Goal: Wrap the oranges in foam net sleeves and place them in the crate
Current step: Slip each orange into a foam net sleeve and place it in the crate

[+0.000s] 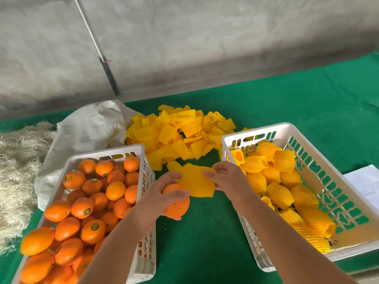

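Left hand point(164, 193) fingers curl around one orange point(177, 206) above the green desk point(205, 242). Right hand point(227, 177) pinches a flat yellow foam net sleeve point(194, 181), touching the orange, between both crates.

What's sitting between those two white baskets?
In the head view, bare green cloth, with both hands above it: left hand holds an orange, right hand pinches a foam sleeve.

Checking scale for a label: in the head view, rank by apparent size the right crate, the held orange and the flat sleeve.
1. Right crate, by far.
2. Flat sleeve and held orange: alike; hands cover part of both, so unranked.
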